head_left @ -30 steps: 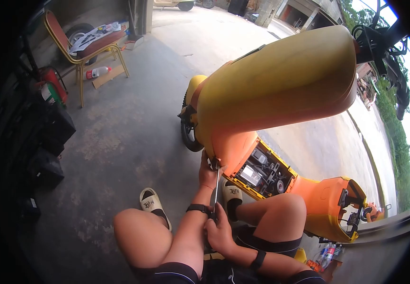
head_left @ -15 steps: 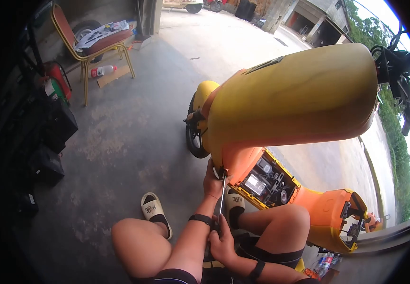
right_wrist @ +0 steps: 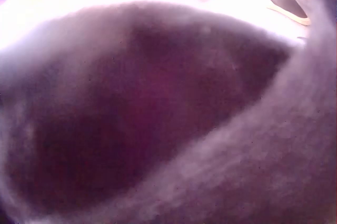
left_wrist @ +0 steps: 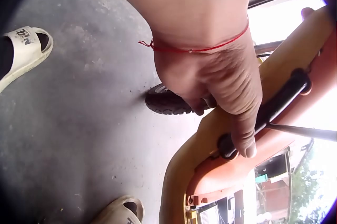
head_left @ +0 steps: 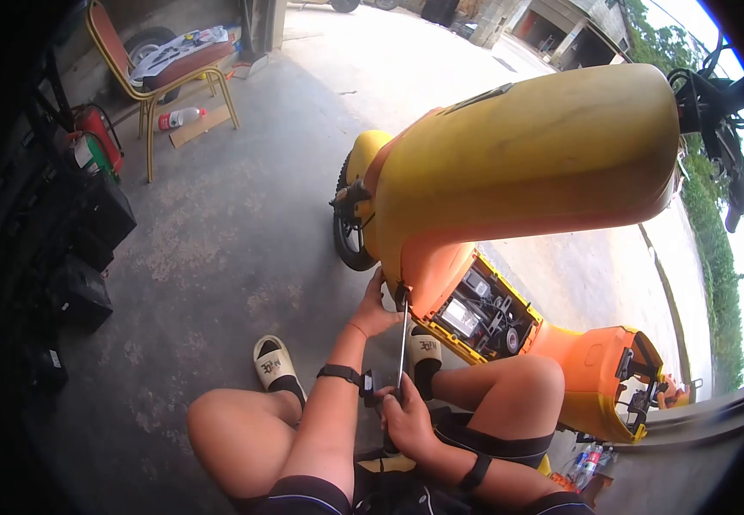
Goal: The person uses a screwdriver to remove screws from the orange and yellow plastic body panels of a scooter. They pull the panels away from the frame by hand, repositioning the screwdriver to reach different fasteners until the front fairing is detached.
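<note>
In the head view my right hand (head_left: 408,425) grips the handle of a long-shafted screwdriver (head_left: 404,348), low between the knees. Its shaft runs up to the lower side of an orange and yellow scooter body (head_left: 518,163). In the left wrist view the screwdriver's tip end meets a black bar (left_wrist: 281,100) on the body panel. My left hand (head_left: 373,316) is at that spot, fingers extended against the scooter's side. Its thumb (left_wrist: 245,137) lies across the bar near one end. A dark blur fills most of the right wrist view, hiding the right hand there.
An open compartment (head_left: 483,313) with wiring and parts lies right of the hands. Black boxes (head_left: 88,296) stand at left. At the back left are a chair (head_left: 123,51) with items on its seat and a bottle (head_left: 181,118). More bottles (head_left: 588,463) stand at lower right.
My left hand has loosened, its thumb spreading away from the fingers. The right hand stays on the screwdriver, whose shaft still reaches the same spot. The head view has shifted slightly.
</note>
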`<state>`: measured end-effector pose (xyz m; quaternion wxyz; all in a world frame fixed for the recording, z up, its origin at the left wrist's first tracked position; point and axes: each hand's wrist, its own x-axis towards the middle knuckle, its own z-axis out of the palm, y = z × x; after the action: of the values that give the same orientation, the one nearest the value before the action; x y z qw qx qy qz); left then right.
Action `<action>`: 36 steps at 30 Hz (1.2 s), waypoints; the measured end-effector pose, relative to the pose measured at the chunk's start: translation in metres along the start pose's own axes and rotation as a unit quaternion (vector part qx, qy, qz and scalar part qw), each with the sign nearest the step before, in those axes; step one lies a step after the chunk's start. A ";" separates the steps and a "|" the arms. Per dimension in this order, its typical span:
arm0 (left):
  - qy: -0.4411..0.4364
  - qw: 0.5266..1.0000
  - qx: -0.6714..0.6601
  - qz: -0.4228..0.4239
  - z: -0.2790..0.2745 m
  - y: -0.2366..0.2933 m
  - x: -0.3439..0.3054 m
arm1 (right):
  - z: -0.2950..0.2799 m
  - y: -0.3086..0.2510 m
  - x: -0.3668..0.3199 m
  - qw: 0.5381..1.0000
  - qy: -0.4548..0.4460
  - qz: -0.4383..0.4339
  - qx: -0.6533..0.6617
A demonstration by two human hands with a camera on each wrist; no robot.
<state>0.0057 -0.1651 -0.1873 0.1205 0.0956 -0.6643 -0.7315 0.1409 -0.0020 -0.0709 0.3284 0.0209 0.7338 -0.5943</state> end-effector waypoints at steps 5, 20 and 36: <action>0.015 0.998 0.057 0.021 0.000 -0.009 0.000 | -0.016 -0.007 0.002 0.999 -0.017 -0.008 -0.026; -0.003 1.000 0.010 -0.013 -0.006 -0.012 0.004 | -0.006 0.000 0.006 1.000 -0.006 -0.010 -0.024; 0.064 0.987 -0.150 0.005 -0.009 -0.055 0.031 | -0.014 0.011 0.006 0.999 0.001 0.007 -0.034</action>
<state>-0.0243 -0.1780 -0.2417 0.1796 0.1195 -0.5386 -0.8145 0.1345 0.0112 -0.0823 0.3321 0.0153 0.7536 -0.5670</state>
